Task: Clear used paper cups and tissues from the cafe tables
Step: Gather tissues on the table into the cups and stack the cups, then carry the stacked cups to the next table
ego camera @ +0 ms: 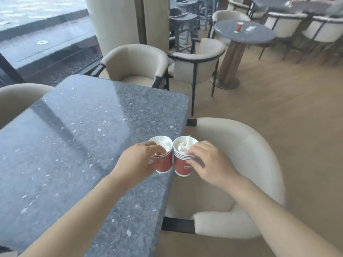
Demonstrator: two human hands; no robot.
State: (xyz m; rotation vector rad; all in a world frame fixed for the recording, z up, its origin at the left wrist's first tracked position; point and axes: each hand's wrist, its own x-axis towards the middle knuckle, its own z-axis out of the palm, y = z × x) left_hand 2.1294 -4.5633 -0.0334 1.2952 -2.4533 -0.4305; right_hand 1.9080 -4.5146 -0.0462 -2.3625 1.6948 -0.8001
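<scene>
At the speckled tabletop (74, 145) edge, the left grip (137, 164) clasps the tissue-filled left cup stack (165, 165), the right grip (209, 164) the right cup stack (182, 168).

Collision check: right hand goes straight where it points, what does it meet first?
The right hand grips the right cup stack; next is the left cup stack, rims apparently touching.

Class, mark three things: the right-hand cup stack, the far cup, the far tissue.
right-hand cup stack (182, 166): head view, red side wall.
far cup (238, 27): head view, red body.
far tissue (249, 29): head view, crumpled middle.
</scene>
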